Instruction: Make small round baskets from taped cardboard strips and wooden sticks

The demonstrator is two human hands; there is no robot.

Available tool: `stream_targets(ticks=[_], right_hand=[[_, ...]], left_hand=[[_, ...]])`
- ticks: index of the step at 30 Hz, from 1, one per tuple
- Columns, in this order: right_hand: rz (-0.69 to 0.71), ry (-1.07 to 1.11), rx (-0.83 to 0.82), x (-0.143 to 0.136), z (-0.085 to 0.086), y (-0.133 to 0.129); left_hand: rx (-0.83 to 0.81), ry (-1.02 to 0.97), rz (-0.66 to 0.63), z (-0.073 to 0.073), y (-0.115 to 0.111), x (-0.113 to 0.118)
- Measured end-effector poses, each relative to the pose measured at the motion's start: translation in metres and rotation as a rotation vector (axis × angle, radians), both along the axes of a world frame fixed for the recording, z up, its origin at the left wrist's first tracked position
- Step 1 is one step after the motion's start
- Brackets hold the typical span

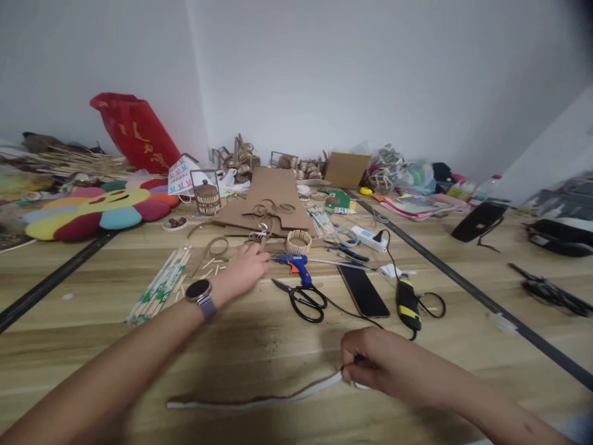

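My right hand (377,361) pinches one end of a long narrow strip (259,402), white along its face with a brown edge. The strip stretches leftward across the near part of the table. Farther forward, my left hand (243,272), with a watch (199,292) on its wrist, reaches to the front of the brown cardboard (278,201). Its fingertips are partly hidden near thin brown curled strips, so their grip is unclear. Just right of it lie a blue glue gun (296,262) and black-handled scissors (308,304). A ring of short wooden sticks (298,242) stands behind the glue gun.
A phone (364,290), a black-yellow corded tool (408,304) and a power strip (369,238) lie to the right. Packs of sticks (160,285) and a flower cushion (106,207) are at left. A small stick basket (206,198) stands behind.
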State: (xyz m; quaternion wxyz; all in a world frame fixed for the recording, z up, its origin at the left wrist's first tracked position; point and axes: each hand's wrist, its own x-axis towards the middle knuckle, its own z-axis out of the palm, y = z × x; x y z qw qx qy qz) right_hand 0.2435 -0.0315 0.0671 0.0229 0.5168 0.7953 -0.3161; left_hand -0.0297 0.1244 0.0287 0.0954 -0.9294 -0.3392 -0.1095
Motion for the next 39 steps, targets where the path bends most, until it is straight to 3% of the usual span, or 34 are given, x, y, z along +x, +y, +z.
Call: stream_targets(ticks=[3, 6, 11, 15, 21, 23, 25, 26, 28, 30, 35, 39], right_hand=[[-0.011, -0.021, -0.02, 0.001, 0.001, -0.007], [-0.016, -0.022, -0.026, 0.003, 0.0, -0.009], [0.038, 0.024, -0.087, 0.004, 0.003, -0.004], [0.146, 0.06, -0.035, -0.001, 0.018, -0.002], [0.196, 0.113, -0.031, -0.005, 0.039, -0.002], [0.183, 0.121, -0.031, -0.002, 0.041, -0.001], [0.143, 0.113, -0.019, 0.002, 0.042, 0.001], [0.115, 0.106, -0.007, 0.005, 0.043, 0.002], [0.057, 0.084, 0.026, 0.01, 0.043, 0.005], [0.006, 0.054, 0.065, 0.016, 0.043, 0.008], [-0.095, -0.013, 0.137, 0.019, 0.042, 0.022], [-0.13, -0.16, 0.219, -0.005, 0.05, 0.044]], left_hand=[[0.05, -0.036, 0.122, 0.01, 0.016, 0.0], [0.046, -0.041, 0.19, 0.014, 0.015, -0.011], [-0.079, 0.035, 0.173, -0.001, -0.017, -0.031], [-0.151, 0.037, 0.195, -0.011, -0.041, -0.036], [-0.369, 0.001, 0.103, -0.003, -0.09, -0.031], [-0.545, -0.192, 0.058, 0.006, -0.114, -0.031], [-0.878, -0.305, -0.001, 0.015, -0.136, -0.033], [-1.083, -0.266, -0.017, 0.018, -0.145, -0.035], [-1.325, -0.193, 0.059, 0.019, -0.158, -0.044], [-1.455, -0.22, 0.145, 0.016, -0.16, -0.059], [-1.259, -0.347, 0.191, 0.014, -0.124, -0.108], [-0.638, -0.349, 0.288, 0.019, -0.073, -0.123]])
